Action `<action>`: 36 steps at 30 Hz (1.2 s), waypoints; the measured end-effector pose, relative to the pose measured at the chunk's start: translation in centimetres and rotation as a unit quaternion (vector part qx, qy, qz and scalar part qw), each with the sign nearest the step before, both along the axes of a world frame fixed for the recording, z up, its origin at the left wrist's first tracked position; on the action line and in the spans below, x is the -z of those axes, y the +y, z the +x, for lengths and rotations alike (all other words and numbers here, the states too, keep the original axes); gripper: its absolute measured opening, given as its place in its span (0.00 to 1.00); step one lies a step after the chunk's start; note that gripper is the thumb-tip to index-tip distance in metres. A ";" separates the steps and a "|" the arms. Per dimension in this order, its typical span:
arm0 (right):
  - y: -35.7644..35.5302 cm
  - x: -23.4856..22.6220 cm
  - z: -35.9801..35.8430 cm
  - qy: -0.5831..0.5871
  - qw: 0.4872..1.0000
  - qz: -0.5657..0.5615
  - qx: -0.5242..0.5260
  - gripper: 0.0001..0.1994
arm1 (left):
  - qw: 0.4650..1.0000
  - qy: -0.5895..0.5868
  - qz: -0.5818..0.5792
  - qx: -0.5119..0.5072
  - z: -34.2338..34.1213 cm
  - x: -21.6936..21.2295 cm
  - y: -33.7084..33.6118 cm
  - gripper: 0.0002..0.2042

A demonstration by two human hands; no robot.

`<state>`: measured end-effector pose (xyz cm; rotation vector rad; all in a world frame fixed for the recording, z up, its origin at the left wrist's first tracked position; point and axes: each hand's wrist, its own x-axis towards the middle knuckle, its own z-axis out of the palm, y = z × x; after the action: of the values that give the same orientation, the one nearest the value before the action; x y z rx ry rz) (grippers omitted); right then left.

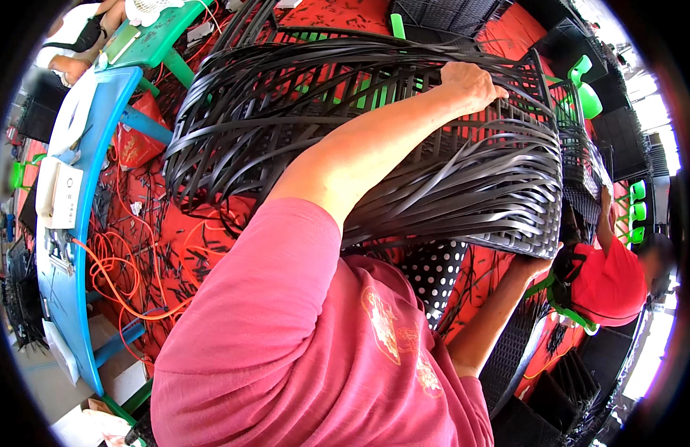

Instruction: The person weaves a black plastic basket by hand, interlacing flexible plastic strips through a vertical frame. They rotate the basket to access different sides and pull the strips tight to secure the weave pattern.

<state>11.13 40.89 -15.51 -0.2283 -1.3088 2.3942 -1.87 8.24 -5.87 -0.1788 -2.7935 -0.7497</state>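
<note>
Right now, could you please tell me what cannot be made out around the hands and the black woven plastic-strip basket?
- Head view: left hand fingertips, curled over the black woven plastic-strip basket top edge.
- Head view: right hand, mostly hidden under the basket's lower corner; grip unclear.
- Head view: basket's inside and far side, hidden by its own strips and the pink sleeve.
- Head view: blue table, cut off by the dark rim.

Floor's covered in a red mat [173, 246] littered with short black strip offcuts, and an orange cable [110, 279] snakes across it. A long blue table [77, 223] runs down the left side (white boxes sitting on it), with a green stool [155, 37] past its far end. Bright daylight comes in from the right edge.
</note>
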 end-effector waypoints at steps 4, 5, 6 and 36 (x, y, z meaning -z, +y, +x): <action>2.7 2.5 -1.6 -0.028 0.999 -0.019 -0.004 0.34 | 0.999 0.031 -0.008 -0.022 -0.9 1.2 1.4 0.34; 2.8 2.8 -1.8 -0.046 0.999 -0.019 0.003 0.34 | 1.000 -0.022 -0.016 -0.001 -1.6 1.3 1.1 0.32; 1.6 2.1 -1.5 -0.057 0.998 -0.039 0.004 0.32 | 0.992 -0.116 -0.039 0.031 -0.9 0.0 0.6 0.31; -1.4 -0.7 5.2 -0.040 0.992 0.116 0.043 0.31 | 0.936 0.028 -0.164 0.309 23.1 -2.5 -1.6 0.51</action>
<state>16.28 39.47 -14.76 -0.3098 -1.5670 2.1595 21.20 6.69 -3.34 -1.1570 -2.7870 -0.3647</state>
